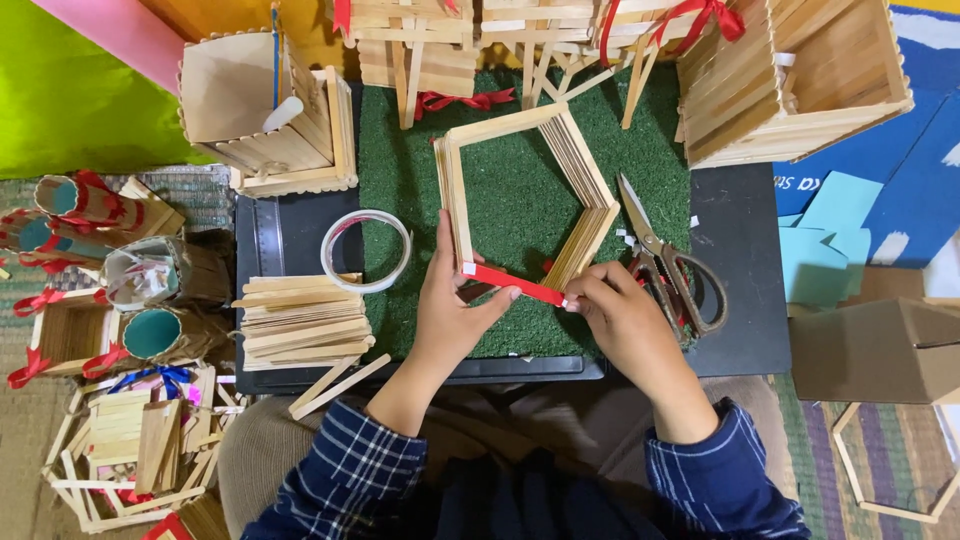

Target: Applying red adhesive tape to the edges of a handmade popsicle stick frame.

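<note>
A hexagon-like frame of stacked wooden craft sticks [560,160] lies on a green turf mat [520,210], open at its near side. A red strip [515,284] spans that gap. My left hand [450,310] pinches the strip's left end against the frame's left wall, where a bit of white tape shows. My right hand [625,320] holds the strip's right end at the frame's lower right corner. Both sleeves are dark blue plaid.
Scissors [665,260] lie just right of the frame. A clear tape roll [366,250] and a pile of loose craft sticks [300,320] sit to the left. Stick-built boxes [800,80] and other stick crafts [270,110] ring the black board [740,300].
</note>
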